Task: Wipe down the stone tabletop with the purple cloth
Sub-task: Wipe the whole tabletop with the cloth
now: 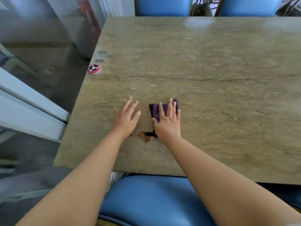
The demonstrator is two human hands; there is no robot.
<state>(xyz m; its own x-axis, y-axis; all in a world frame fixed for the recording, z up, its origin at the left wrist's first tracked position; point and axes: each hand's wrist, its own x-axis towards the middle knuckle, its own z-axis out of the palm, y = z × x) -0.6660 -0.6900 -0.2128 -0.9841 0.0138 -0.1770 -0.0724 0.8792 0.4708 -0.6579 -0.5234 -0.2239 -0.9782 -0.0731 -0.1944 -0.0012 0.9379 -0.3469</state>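
The stone tabletop [203, 66] is beige-green with a dark crack running across its middle. My right hand [167, 121] lies flat with straight fingers on the purple cloth [155, 110], pressing it onto the stone near the table's front left. The cloth shows past my fingertips and to their left, and a dark corner of it sticks out by my wrist. A brown spill [144, 136] sits just left of that corner. My left hand [126, 117] rests flat on the bare stone, fingers spread, a little left of the cloth.
A small round red and white disc [94, 68] lies at the table's left edge, with two small grey labels behind it. A blue chair seat [151, 199] is below the front edge. Two blue chair backs [163, 5] stand at the far edge. Glass panels run along the left.
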